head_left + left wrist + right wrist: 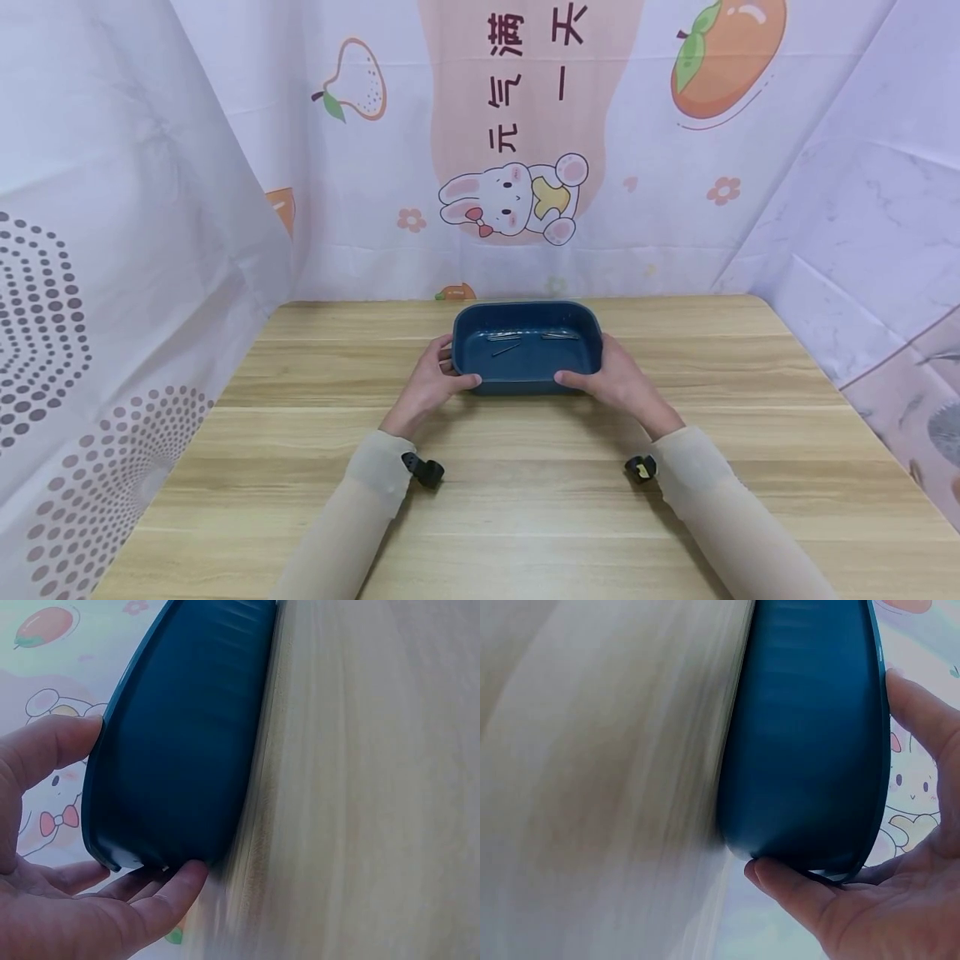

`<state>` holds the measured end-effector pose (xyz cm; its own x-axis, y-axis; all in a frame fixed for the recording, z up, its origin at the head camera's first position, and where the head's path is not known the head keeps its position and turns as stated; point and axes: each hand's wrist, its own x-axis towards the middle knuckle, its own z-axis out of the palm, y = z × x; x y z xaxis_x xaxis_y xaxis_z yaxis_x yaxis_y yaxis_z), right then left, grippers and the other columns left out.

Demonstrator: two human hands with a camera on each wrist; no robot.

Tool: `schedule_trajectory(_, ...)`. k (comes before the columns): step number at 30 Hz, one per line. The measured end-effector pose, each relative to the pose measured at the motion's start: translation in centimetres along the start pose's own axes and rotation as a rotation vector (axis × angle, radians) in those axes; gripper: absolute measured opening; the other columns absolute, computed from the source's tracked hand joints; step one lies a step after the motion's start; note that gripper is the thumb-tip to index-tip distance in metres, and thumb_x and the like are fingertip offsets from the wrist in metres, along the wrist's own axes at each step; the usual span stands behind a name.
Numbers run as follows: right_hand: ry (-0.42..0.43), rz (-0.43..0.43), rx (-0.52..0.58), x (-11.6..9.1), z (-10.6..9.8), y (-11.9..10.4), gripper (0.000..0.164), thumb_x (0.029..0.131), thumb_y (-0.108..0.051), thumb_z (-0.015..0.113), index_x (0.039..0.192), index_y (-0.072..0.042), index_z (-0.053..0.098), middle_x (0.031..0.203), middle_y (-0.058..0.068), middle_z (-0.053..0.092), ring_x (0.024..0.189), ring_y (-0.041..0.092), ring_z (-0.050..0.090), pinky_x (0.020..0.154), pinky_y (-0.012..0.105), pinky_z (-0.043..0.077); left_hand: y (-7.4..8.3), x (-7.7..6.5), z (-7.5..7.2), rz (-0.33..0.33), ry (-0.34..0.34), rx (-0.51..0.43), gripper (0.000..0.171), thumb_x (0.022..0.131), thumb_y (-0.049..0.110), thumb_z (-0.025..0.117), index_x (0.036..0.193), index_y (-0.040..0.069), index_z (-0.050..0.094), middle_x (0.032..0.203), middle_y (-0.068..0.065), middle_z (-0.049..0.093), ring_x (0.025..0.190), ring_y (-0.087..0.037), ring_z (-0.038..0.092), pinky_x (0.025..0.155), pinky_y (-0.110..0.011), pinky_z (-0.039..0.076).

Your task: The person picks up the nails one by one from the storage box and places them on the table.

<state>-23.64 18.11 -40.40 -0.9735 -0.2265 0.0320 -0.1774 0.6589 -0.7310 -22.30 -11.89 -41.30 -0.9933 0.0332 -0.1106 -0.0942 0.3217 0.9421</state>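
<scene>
Head view: dark-blue rectangular tray [525, 388], long axis left to right; left hand [435, 375] grips tray's left end, right hand [618, 375] grips right end, neither nearer.

1. In front of me stretches a pale wooden tabletop [517, 500], its brownish grain running side to side, its far corners rounded.
2. A dark blue tray [521, 388] rests directly on it, upright, long side crosswise, near the middle of the far edge.
</scene>
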Motion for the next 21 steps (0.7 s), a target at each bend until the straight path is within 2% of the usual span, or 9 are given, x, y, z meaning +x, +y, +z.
schedule_trajectory(11,-0.01,0.027,-0.002,-0.16,-0.08,-0.23,0.103,0.073,-0.057,0.076,0.145,0.001,0.03,0.14,0.023,0.043,0.124,0.038,0.045,0.102,0.055,0.037,0.01,-0.04,-0.11,0.002,-0.006,-0.011,0.088,0.074,0.01,0.08,0.147,0.012,0.03,0.14,-0.017,0.044,0.124,-0.032,0.049,0.099,-0.046,0.043)
schedule_trajectory(21,-0.01,0.033,-0.009,-0.24,-0.05,-0.15,0.102,0.074,-0.057,0.075,0.145,0.001,0.03,0.139,0.023,0.044,0.123,0.038,0.046,0.101,0.056,0.037,0.04,-0.16,-0.19,0.015,-0.014,-0.025,0.088,0.074,0.009,0.08,0.146,0.009,0.03,0.14,-0.019,0.043,0.125,-0.034,0.049,0.1,-0.046,0.042)
